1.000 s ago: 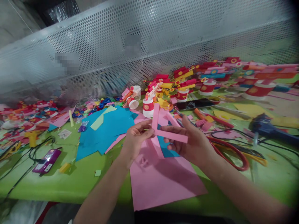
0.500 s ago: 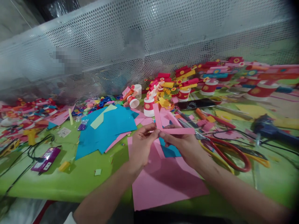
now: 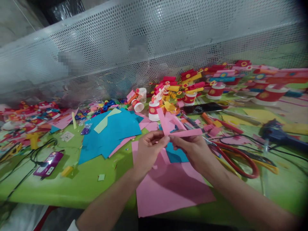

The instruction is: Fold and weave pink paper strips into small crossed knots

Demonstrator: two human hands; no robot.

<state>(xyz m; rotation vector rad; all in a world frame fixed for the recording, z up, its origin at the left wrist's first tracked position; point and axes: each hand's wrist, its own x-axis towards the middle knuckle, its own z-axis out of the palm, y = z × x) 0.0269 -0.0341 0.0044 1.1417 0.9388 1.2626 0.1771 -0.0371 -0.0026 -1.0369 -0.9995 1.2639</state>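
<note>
My left hand [image 3: 151, 149] and my right hand [image 3: 189, 146] meet thumb to thumb above the table. Both are closed in a pinch on narrow pink paper strips. One strip [image 3: 163, 122] points away from me and the other strip [image 3: 189, 132] points right, crossing at my fingertips. Whether they are one folded piece or two is hidden by my fingers. Beneath my hands lies a large pink sheet [image 3: 168, 192], with a piece of blue paper [image 3: 176, 154] over its far edge. Red-handled scissors [image 3: 237, 160] lie beside my right wrist.
Blue sheets [image 3: 108, 131] lie left, beyond a purple power strip [image 3: 49, 164]. Paper-cup models [image 3: 215, 89] line the back near a perforated metal panel [image 3: 154, 41]. A phone [image 3: 203, 108] lies before them. At right are a glue gun [image 3: 281, 134] and cables.
Both hands have shifted slightly right, still pinching the pink strips. The right-pointing strip now tilts up a little at its free end.
</note>
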